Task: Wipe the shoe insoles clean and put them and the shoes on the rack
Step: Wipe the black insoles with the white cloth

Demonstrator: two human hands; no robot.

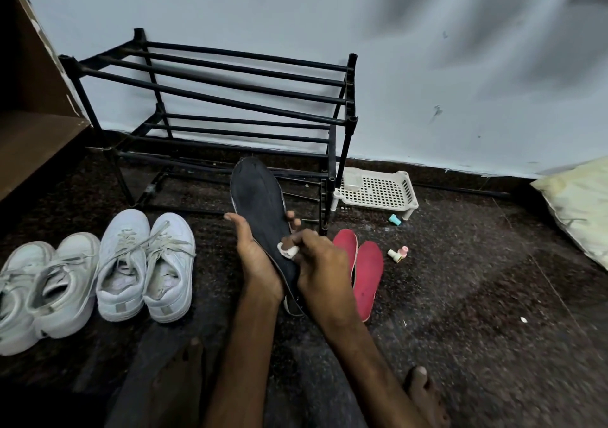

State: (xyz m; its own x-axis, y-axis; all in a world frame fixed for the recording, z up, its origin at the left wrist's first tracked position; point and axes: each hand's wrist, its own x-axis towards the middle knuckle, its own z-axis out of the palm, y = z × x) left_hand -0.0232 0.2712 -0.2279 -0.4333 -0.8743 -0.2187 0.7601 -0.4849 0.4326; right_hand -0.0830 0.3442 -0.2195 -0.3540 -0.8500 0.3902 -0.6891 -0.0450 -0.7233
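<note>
On dark speckled floor (460, 296) | pale wall (427, 65) | black rack (214, 98)

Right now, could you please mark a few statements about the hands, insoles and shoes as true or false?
1. The left hand holds a dark insole. True.
2. The right hand rests idle on the floor. False: it presses a small white wipe against the dark insole.
3. The two red insoles lie on the rack. False: they lie on the floor near the rack's right front leg.
4. The white shoes stand on the floor, left of the hands. True.
</note>
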